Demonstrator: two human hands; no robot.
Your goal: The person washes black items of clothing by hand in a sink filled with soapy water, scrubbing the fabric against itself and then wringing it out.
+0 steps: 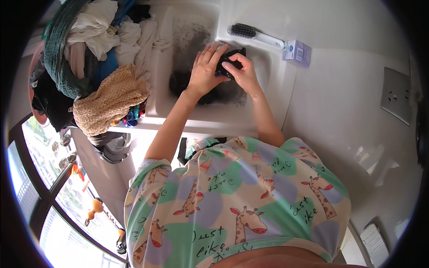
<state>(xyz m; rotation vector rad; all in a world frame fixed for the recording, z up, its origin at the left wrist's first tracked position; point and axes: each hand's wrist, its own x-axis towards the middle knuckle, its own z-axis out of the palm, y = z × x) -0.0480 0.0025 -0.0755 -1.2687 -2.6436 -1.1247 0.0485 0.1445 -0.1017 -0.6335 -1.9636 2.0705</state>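
My left hand [207, 68] lies over the left side of a wet black cloth [238, 60], its fingers stretched out and its thumb at the lower edge. My right hand [244, 72] grips the same cloth from the right, with thumb and index finger curled on it. Both hands are above the basin of a white laundry sink [264, 115]. Below them, dark water with foam fills the basin, and more black fabric [179, 83] lies partly under the surface. The left palm and its underside are hidden.
A white-handled scrub brush [268, 40] rests on the sink's rim by a lilac carton [298, 53]. Left of the basin are heaped clothes, with a tan textured towel [107, 100] and a dark green towel [58, 50]. A wall socket [395, 95] is at the right.
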